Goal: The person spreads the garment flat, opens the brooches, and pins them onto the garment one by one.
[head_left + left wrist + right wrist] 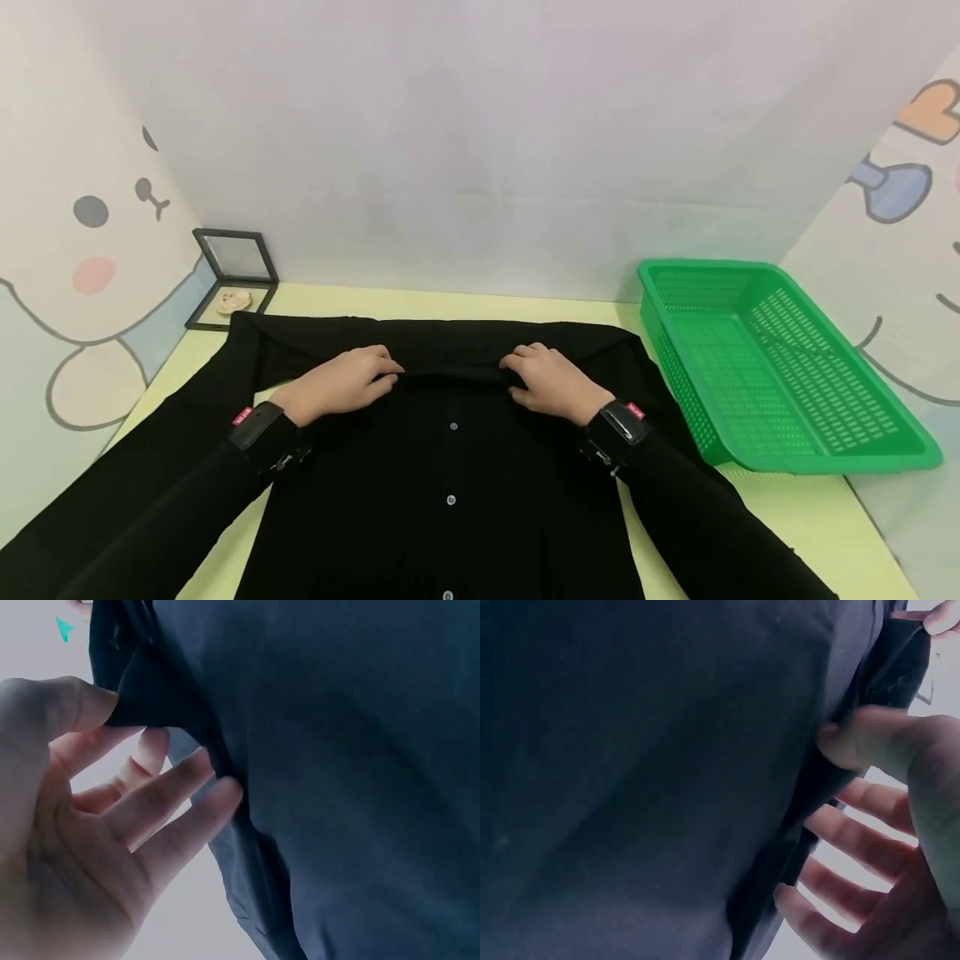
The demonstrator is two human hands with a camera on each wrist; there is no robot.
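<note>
A black button-up shirt (390,500) lies front up, its pale buttons running down the middle. My left hand (341,385) pinches the cloth at its upper edge, left of the button line. In the left wrist view, thumb and forefinger of that hand (90,795) grip a dark fold, the other fingers spread beside it. My right hand (553,385) pinches the same edge on the right. The right wrist view shows its thumb over the cloth (630,750) and several fingers (862,840) behind. Between the hands the edge is stretched nearly straight.
A green plastic basket (810,367) stands at the right on the pale yellow table (810,517). At the back left, a hinged dark-framed case (236,279) stands open with a small pale object (234,302) in it. Printed curtains (480,150) enclose the back and sides.
</note>
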